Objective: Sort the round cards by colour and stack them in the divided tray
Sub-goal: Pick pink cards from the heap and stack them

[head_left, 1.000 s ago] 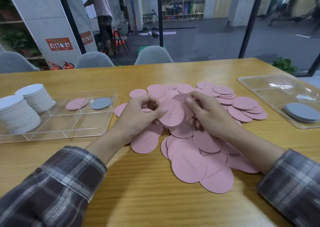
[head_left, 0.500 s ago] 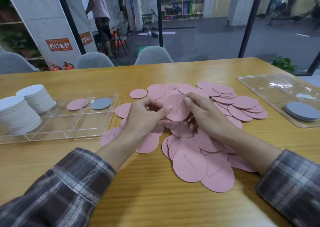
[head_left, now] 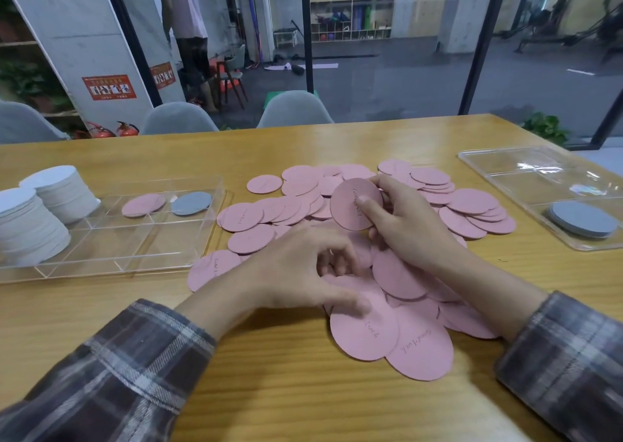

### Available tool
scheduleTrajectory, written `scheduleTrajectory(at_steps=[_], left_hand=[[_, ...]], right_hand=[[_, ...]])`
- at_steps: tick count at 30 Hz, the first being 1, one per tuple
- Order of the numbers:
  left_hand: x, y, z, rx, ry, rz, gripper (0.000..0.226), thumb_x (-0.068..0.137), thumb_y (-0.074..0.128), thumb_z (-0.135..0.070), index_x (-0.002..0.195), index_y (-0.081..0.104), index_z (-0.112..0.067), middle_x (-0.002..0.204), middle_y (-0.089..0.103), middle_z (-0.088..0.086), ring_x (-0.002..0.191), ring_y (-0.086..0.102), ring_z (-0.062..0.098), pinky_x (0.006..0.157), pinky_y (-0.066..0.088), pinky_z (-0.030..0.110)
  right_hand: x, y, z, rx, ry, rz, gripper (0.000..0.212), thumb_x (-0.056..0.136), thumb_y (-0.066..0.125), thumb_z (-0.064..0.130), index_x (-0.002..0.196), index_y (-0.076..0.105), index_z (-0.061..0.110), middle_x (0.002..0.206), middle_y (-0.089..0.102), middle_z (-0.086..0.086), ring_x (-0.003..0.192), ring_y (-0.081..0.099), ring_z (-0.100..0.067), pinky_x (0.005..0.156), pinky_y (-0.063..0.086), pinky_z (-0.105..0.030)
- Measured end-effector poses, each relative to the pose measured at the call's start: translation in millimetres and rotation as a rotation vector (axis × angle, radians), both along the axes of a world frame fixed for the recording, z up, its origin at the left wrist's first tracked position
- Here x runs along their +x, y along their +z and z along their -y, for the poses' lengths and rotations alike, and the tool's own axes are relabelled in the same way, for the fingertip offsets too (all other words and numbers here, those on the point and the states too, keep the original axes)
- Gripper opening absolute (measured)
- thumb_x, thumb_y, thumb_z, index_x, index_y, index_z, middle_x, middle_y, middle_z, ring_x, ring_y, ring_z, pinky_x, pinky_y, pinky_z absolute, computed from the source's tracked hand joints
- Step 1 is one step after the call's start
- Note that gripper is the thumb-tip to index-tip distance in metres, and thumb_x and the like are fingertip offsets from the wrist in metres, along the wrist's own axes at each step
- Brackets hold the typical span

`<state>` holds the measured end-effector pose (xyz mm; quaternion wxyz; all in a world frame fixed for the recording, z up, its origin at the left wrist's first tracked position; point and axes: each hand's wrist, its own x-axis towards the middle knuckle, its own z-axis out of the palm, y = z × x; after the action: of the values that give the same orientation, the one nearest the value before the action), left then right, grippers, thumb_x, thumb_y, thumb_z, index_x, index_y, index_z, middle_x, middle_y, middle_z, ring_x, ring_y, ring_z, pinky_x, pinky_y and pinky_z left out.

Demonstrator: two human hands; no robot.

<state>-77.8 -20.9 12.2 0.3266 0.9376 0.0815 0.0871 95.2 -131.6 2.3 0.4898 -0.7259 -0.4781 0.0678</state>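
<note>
A big loose heap of pink round cards (head_left: 397, 273) covers the middle of the wooden table. My right hand (head_left: 411, 225) holds a small stack of pink cards (head_left: 350, 212) upright above the heap, thumb pressed on its face. My left hand (head_left: 300, 273) rests low on the near part of the heap, fingers loosely curled and thumb touching a card; it visibly grips nothing. The clear divided tray (head_left: 101, 271) lies at the left, with one pink card (head_left: 143, 204) and one grey card (head_left: 191, 203) in neighbouring back compartments.
Two tall stacks of white cards (head_left: 43, 212) stand at the tray's left end. A second clear tray (head_left: 526, 185) at the right holds a grey stack (head_left: 581, 219). Grey chairs line the far table edge, with a glass wall behind them.
My left hand let go of the pink stack and dropped toward me onto the near heap. My right hand kept the stack and now holds it alone.
</note>
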Motion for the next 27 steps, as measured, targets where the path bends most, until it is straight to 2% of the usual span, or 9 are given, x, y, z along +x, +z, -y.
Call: scheduleTrajectory(at_steps=[2,6,9,13,17,20,22,24,27], left_hand=[[-1,-1,-2,0.022,-0.04,-0.004,0.04,0.064,0.098,-0.041,0.094,0.077,-0.026,0.09,0.064,-0.016,0.077,0.055,0.007,0.064,0.043,0.015],[1,-2,-8,-0.082,-0.052,0.035,0.025,0.073,0.095,-0.027,0.094,0.081,-0.021,0.086,0.069,-0.008,0.073,0.058,0.005,0.062,0.042,0.012],[2,-3,-11,-0.103,-0.052,0.025,0.021,0.077,0.093,-0.025,0.093,0.08,-0.021,0.085,0.071,-0.009,0.07,0.059,0.003,0.065,0.043,0.013],[2,-1,-16,-0.199,-0.014,0.0,0.019,0.08,0.091,-0.018,0.09,0.074,-0.02,0.08,0.071,-0.008,0.065,0.059,0.009,0.064,0.048,0.02],[2,1,-23,-0.324,0.066,0.067,0.017,0.084,0.086,-0.01,0.094,0.073,-0.015,0.081,0.074,0.001,0.073,0.065,0.012,0.072,0.052,0.024],[1,1,-31,-0.366,0.146,0.144,0.019,0.088,0.082,-0.01,0.103,0.076,-0.02,0.093,0.073,0.01,0.076,0.065,0.015,0.076,0.056,0.03],[1,2,-32,-0.394,0.203,0.17,0.014,0.092,0.078,-0.012,0.104,0.075,-0.02,0.097,0.072,0.013,0.071,0.067,0.016,0.073,0.058,0.032],[1,3,-30,-0.472,0.265,0.188,0.01,0.094,0.075,-0.009,0.102,0.073,-0.015,0.09,0.069,0.009,0.065,0.069,0.02,0.068,0.06,0.03],[3,4,-26,-0.585,0.335,0.219,0.012,0.094,0.072,-0.002,0.103,0.069,-0.008,0.088,0.07,0.013,0.071,0.076,0.027,0.064,0.063,0.03]], right_hand=[[-1,0,0,-0.006,0.008,0.017,0.007,0.103,0.055,0.027,0.101,0.06,0.022,0.076,0.066,0.005,0.062,0.066,-0.016,0.064,0.054,-0.038],[-4,2,1,-0.013,0.018,0.012,0.01,0.104,0.054,0.025,0.105,0.062,0.02,0.071,0.064,0.007,0.058,0.065,-0.011,0.059,0.051,-0.028],[-4,2,2,-0.019,0.01,0.024,0.01,0.104,0.054,0.026,0.104,0.062,0.02,0.073,0.066,0.005,0.059,0.066,-0.012,0.062,0.054,-0.034],[-3,4,3,-0.046,0.01,0.013,0.013,0.104,0.052,0.028,0.102,0.061,0.019,0.078,0.067,0.002,0.062,0.066,-0.014,0.065,0.055,-0.038],[-6,6,4,-0.063,0.02,-0.025,0.016,0.106,0.049,0.026,0.101,0.06,0.016,0.082,0.067,-0.002,0.062,0.067,-0.019,0.062,0.055,-0.039],[-6,5,3,-0.057,0.032,-0.108,0.02,0.107,0.046,0.024,0.099,0.058,0.01,0.081,0.062,-0.001,0.06,0.065,-0.02,0.056,0.052,-0.036],[-4,4,2,-0.058,0.033,-0.118,0.023,0.107,0.045,0.026,0.097,0.055,0.008,0.078,0.056,0.003,0.063,0.059,-0.018,0.057,0.047,-0.033],[-4,2,1,-0.061,0.037,-0.122,0.024,0.107,0.044,0.027,0.097,0.054,0.008,0.074,0.053,0.007,0.062,0.058,-0.016,0.056,0.043,-0.029],[-6,2,0,-0.054,0.039,-0.144,0.024,0.107,0.043,0.025,0.097,0.055,0.007,0.07,0.053,0.009,0.055,0.058,-0.011,0.051,0.041,-0.023]])
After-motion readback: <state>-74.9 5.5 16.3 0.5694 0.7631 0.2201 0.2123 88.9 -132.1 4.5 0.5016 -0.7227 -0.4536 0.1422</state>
